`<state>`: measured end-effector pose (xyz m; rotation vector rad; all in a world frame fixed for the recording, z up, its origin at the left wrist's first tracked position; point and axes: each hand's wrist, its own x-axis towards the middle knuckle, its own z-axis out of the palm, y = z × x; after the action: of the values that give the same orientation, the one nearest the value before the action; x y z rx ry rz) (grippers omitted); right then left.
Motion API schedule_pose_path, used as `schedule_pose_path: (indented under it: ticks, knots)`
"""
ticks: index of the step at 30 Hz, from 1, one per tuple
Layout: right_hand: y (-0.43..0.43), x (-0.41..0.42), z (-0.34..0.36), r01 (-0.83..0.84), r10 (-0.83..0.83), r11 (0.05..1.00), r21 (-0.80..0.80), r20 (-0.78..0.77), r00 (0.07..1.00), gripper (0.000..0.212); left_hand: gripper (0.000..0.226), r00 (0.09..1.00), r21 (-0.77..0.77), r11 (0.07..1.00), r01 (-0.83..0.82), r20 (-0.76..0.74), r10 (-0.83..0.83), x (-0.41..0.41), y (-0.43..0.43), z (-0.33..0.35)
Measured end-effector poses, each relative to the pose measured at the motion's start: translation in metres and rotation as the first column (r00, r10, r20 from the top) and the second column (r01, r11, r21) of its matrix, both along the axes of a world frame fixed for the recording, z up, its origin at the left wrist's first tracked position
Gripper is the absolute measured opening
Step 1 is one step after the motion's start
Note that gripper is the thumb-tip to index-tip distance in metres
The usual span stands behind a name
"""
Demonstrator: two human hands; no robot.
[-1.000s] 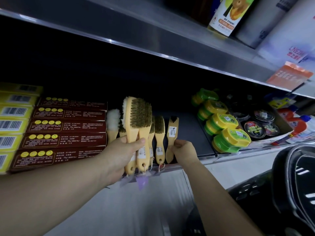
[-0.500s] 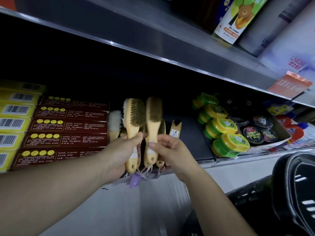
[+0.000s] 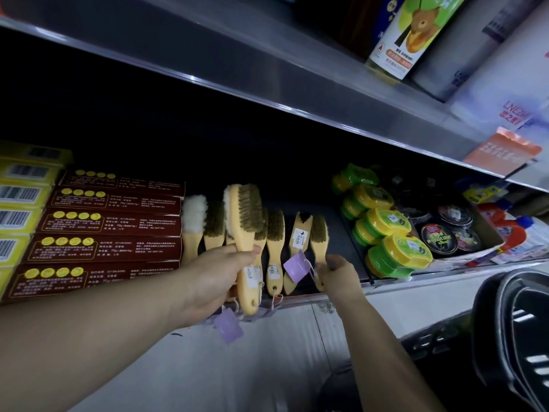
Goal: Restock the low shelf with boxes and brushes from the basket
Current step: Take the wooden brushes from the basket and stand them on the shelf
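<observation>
The left hand (image 3: 208, 281) is gripping a brush (image 3: 245, 221) by its wooden handle, bristles facing right, and holding it upright just in front of the row (image 3: 274, 233) of brushes standing at the front edge of the shelf (image 3: 338, 227). A purple tag (image 3: 228, 325) is hanging from its handle below the hand. The right hand (image 3: 338, 272) is curling its fingers round the handle of the end brush (image 3: 320, 233), the rightmost in the row, which is resting on the shelf; blur is hiding the exact grip. A 2nd tag (image 3: 297, 266) is hanging just left of that hand. 5 brown boxes (image 3: 110, 221) are lying stacked toward the shelf's left end, with green-and-yellow tins (image 3: 386, 224) toward its right. A dark basket (image 3: 511, 337) is sitting at lower right.
</observation>
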<state>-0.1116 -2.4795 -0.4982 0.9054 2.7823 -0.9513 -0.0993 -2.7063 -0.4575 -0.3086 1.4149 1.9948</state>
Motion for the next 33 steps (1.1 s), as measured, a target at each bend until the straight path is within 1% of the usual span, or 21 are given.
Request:
schedule_pose_path:
  ticks: [1, 2, 3, 4, 5, 6, 7, 8, 9, 11, 13, 15, 17, 20, 22, 24, 25, 27, 30, 31, 33]
  knots:
    - [-0.001, 0.001, 0.003, 0.046, -0.047, 0.999, -0.025, -0.041, 0.998, 0.017, 0.017, 1.000, 0.005, 1.000, 0.010, 0.002, -0.010, 0.001, 0.000, 0.001]
    - [-0.001, 0.002, 0.007, 0.122, -0.134, 0.986, -0.117, -0.108, 0.985, 0.019, 0.019, 1.000, 0.003, 1.000, 0.011, 0.002, -0.011, 0.002, 0.000, 0.001]
    - [-0.003, 0.003, 0.011, 0.201, -0.255, 0.938, -0.283, -0.166, 0.953, 0.020, 0.020, 1.000, 0.003, 1.000, 0.007, 0.001, -0.007, 0.002, 0.000, 0.001]
    - [-0.006, 0.006, 0.016, 0.259, -0.391, 0.830, -0.495, -0.183, 0.902, 0.019, 0.021, 1.000, 0.006, 1.000, 0.004, 0.001, -0.004, 0.002, 0.000, 0.001]
    - [-0.011, 0.008, 0.020, 0.283, -0.509, 0.678, -0.679, -0.155, 0.846, 0.019, 0.022, 1.000, 0.010, 1.000, 0.001, 0.001, -0.001, 0.002, 0.001, 0.001]
    - [-0.015, 0.010, 0.023, 0.279, -0.585, 0.540, -0.794, -0.116, 0.803, 0.018, 0.022, 1.000, 0.014, 1.000, -0.002, 0.003, 0.002, 0.002, 0.001, 0.001]
    - [-0.019, 0.012, 0.024, 0.265, -0.615, 0.461, -0.847, -0.089, 0.783, 0.019, 0.023, 1.000, 0.016, 1.000, -0.007, 0.006, 0.007, 0.002, 0.001, 0.000]
    - [-0.022, 0.014, 0.023, 0.265, -0.617, 0.443, -0.856, -0.077, 0.783, 0.019, 0.023, 1.000, 0.017, 1.000, -0.011, 0.008, 0.010, 0.002, 0.001, -0.001]
    - [-0.023, 0.015, 0.023, 0.279, -0.604, 0.470, -0.838, -0.075, 0.794, 0.020, 0.024, 1.000, 0.014, 1.000, -0.010, 0.006, 0.010, 0.001, 0.002, -0.002]
    - [-0.021, 0.016, 0.023, 0.319, -0.568, 0.565, -0.761, -0.077, 0.820, 0.019, 0.024, 1.000, 0.006, 1.000, 0.001, 0.002, -0.001, 0.001, 0.003, -0.003]
    - [-0.017, 0.017, 0.023, 0.366, -0.523, 0.666, -0.650, -0.058, 0.850, 0.017, 0.023, 1.000, -0.008, 1.000, 0.016, 0.007, -0.016, 0.002, 0.004, -0.004]
    - [-0.014, 0.019, 0.021, 0.368, -0.442, 0.772, -0.519, -0.020, 0.897, 0.019, 0.022, 1.000, -0.019, 0.999, 0.026, 0.016, -0.026, 0.003, 0.005, -0.005]
    - [-0.013, 0.021, 0.016, 0.307, -0.349, 0.847, -0.434, -0.018, 0.937, 0.018, 0.021, 0.999, -0.017, 0.999, 0.034, 0.026, -0.034, 0.003, 0.004, -0.006]
    - [-0.009, 0.022, 0.009, 0.151, -0.177, 0.947, -0.284, -0.068, 0.982, 0.016, 0.020, 0.997, -0.018, 0.997, 0.072, 0.019, -0.071, 0.005, -0.001, -0.008]
    - [-0.009, 0.022, 0.005, 0.068, -0.086, 0.974, -0.218, -0.077, 0.993, 0.017, 0.019, 0.996, -0.033, 0.995, 0.089, -0.001, -0.089, 0.006, -0.004, -0.010]
    - [-0.011, 0.020, 0.000, 0.039, -0.051, 0.980, -0.193, -0.058, 0.997, 0.022, 0.018, 0.995, -0.052, 0.994, 0.092, -0.021, -0.094, 0.007, -0.006, -0.011]
    - [-0.011, 0.018, -0.003, 0.031, -0.037, 0.988, -0.153, -0.041, 0.998, 0.024, 0.019, 0.995, -0.063, 0.994, 0.090, -0.031, -0.092, 0.006, -0.006, -0.011]
    - [-0.010, 0.013, -0.009, 0.002, -0.001, 0.999, -0.034, 0.024, 1.000, 0.025, 0.019, 0.995, -0.089, 0.993, 0.079, -0.045, -0.083, 0.005, -0.007, -0.012]
    - [-0.010, 0.011, -0.009, -0.015, -0.010, 0.988, 0.152, 0.160, 0.987, 0.031, 0.019, 0.997, -0.111, 0.992, 0.053, -0.057, -0.060, 0.005, -0.007, -0.014]
    - [-0.013, 0.013, -0.006, -0.023, -0.011, 0.981, 0.194, 0.170, 0.985, 0.032, 0.020, 0.997, -0.117, 0.992, 0.051, -0.059, -0.059, 0.004, -0.006, -0.015]
    - [-0.021, 0.017, 0.003, -0.042, 0.010, 0.965, 0.260, 0.125, 0.992, 0.032, 0.022, 0.997, -0.128, 0.991, 0.044, -0.063, -0.053, 0.004, -0.005, -0.016]
